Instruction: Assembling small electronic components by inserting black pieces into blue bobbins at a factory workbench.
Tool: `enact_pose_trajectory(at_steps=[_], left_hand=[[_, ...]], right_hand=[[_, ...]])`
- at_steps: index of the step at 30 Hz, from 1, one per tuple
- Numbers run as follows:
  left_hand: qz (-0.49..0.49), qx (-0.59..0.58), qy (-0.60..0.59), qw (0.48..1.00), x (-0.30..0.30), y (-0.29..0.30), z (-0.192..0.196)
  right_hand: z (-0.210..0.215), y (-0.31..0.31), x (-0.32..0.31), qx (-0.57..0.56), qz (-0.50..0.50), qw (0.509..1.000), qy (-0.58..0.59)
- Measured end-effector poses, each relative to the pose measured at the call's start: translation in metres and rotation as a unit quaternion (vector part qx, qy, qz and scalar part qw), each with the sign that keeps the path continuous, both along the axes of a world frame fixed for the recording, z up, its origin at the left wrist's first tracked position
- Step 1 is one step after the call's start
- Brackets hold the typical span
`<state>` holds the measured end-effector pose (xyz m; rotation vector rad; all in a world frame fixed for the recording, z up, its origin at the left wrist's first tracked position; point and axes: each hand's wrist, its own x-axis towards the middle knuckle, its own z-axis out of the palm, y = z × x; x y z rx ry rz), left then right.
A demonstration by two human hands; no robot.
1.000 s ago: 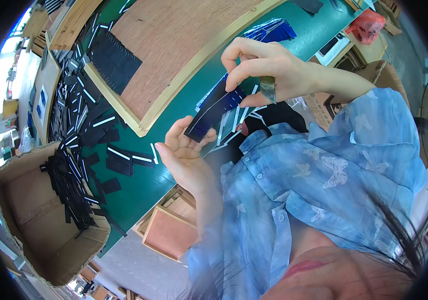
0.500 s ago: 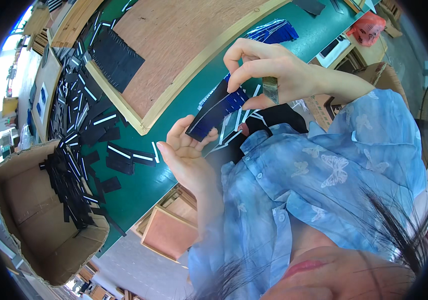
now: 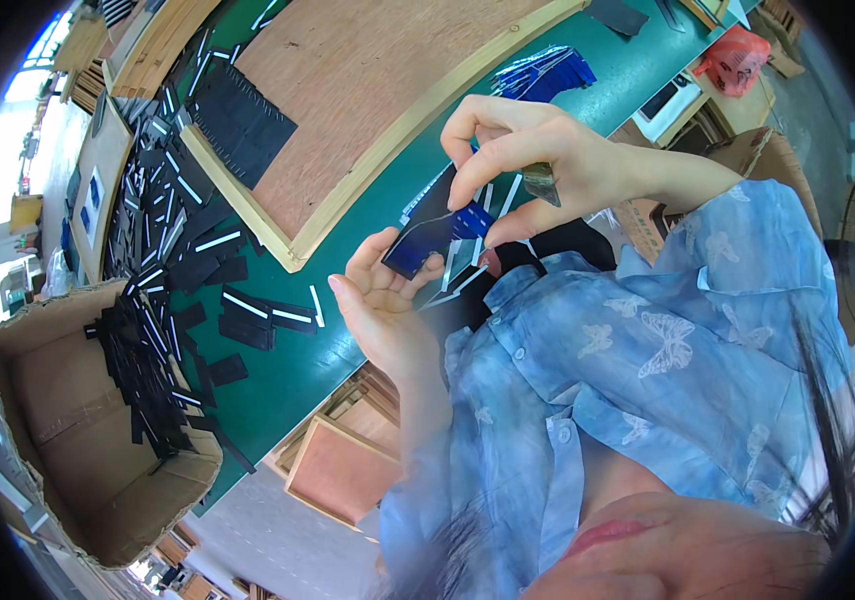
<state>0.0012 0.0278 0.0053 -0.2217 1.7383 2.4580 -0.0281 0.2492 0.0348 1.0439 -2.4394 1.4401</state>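
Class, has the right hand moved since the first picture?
Yes: the right hand has shifted slightly down the picture, away from the wooden frame.

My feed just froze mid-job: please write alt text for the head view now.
The right hand pinches a glossy dark-blue piece at a green table, with the left hand palm-up at its lower end. Black pieces and white strips lie scattered to the left, near an open cardboard box, with a wood-framed board beyond.

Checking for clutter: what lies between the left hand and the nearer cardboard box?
Head view: loose black pieces, some white-striped, plus a white strip, on the green table.
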Motion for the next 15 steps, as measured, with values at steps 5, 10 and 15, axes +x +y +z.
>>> enact_pose_trajectory(at_steps=[5, 10, 15], left_hand=[[-0.014, -0.006, -0.011, 1.0, -0.005, 0.003, -0.014], [-0.026, -0.016, 0.014, 0.999, 0.001, -0.003, -0.004], [-0.02, -0.029, 0.009, 0.999, -0.004, 0.01, -0.012]], right_hand=[[-0.006, -0.005, -0.001, -0.046, 0.035, 0.996, -0.073], [0.007, -0.007, 0.0, -0.046, 0.036, 0.994, -0.092], [-0.002, 0.008, 0.0, 0.012, -0.024, 0.997, -0.07]])
